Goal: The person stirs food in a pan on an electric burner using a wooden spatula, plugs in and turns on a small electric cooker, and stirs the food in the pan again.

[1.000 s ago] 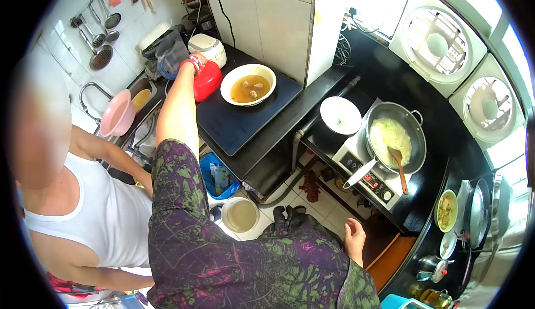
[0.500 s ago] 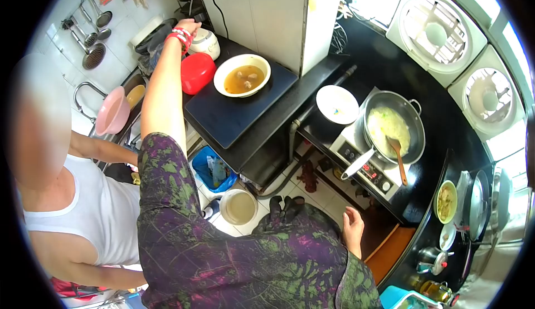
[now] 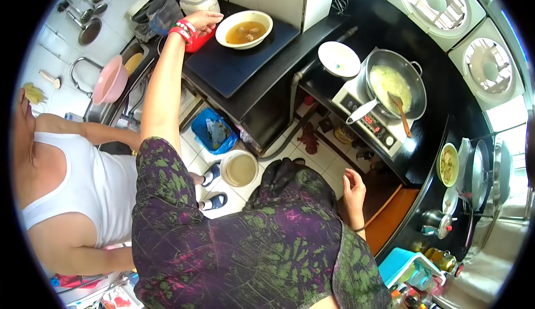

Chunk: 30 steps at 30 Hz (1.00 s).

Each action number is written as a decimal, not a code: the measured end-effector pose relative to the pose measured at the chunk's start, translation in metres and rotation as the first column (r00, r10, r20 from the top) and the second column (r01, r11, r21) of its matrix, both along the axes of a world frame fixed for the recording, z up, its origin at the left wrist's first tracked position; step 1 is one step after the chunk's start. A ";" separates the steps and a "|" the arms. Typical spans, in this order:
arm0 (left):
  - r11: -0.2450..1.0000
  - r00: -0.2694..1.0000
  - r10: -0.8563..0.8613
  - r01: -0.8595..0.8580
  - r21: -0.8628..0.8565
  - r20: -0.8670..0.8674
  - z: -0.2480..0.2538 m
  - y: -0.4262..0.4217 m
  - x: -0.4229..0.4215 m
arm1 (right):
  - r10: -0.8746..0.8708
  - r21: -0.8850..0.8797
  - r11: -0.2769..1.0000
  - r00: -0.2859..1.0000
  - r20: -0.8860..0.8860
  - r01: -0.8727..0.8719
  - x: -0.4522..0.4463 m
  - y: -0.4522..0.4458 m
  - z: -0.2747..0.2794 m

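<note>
My left hand (image 3: pixel 202 22), with a red band at the wrist, reaches far out over the counter. Its thumb and fingers are pressed together in a pinch; what they hold, if anything, is too small to make out. Beside the fingertips stands a white bowl of brown soup with pale lumps (image 3: pixel 245 34), on a dark flat cooktop (image 3: pixel 234 69). Under the hand a red bowl (image 3: pixel 198 43) is partly hidden. My right hand (image 3: pixel 354 192) hangs low before the counter, fingers loosely bent and apart, holding nothing.
On the right, a pan (image 3: pixel 415 75) of pale food with a wooden spatula (image 3: pixel 402 116) sits on an induction cooker (image 3: pixel 384 133), beside a white plate (image 3: pixel 339 59). Another person (image 3: pixel 83 180) stands close at left. A bucket (image 3: pixel 239 169) and blue-lined bin (image 3: pixel 212 130) stand on the floor.
My left hand has moved from beside the white appliance, beyond the red bowl, to near the soup bowl's left rim. The view has tilted, and my right hand still hangs low.
</note>
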<state>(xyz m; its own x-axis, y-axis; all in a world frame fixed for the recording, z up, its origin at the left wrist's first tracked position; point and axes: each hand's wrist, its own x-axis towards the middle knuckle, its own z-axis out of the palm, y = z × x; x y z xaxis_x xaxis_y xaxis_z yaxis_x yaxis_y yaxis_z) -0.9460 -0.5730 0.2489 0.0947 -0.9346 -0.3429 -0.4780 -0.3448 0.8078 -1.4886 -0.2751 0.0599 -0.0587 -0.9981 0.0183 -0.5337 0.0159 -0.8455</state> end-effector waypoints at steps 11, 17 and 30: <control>0.996 0.991 0.041 -0.030 0.080 -0.131 -0.053 0.123 0.048 | 0.161 0.059 0.985 0.986 0.047 -0.163 0.057 0.033 -0.010; 0.999 0.985 0.028 -0.024 0.025 -0.168 -0.103 0.154 0.082 | 0.184 0.145 0.971 0.981 0.052 -0.190 0.104 0.034 -0.032; 0.968 0.966 0.239 -0.245 -0.054 -0.093 -0.123 0.219 0.108 | 0.300 0.242 0.909 0.935 0.189 -0.340 0.176 0.008 -0.075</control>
<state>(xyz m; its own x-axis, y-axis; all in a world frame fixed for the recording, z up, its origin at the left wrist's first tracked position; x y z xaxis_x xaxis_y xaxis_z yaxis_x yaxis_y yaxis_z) -0.8384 -0.3545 0.1263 0.2942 -0.9079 -0.2988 -0.3152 -0.3873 0.8664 -1.3122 -0.2666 -0.0156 0.2828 -0.9299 -0.2354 -0.4205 0.1004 -0.9017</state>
